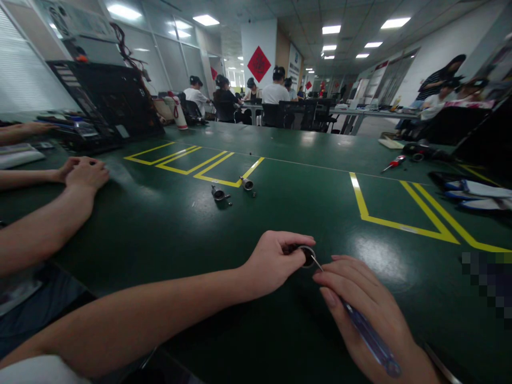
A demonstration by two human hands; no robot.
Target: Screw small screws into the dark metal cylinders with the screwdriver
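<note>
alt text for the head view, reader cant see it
A person's left hand holds a small ring-shaped metal part while the right hand points a bluish-handled tool at its opening, above a green table. Two metal parts lie farther off by yellow tape; a co-worker's hands are at left.

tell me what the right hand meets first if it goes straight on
Likely the ring in the left hand; the screwdriver in the right hand seems to reach it, though depth is unclear.
</note>
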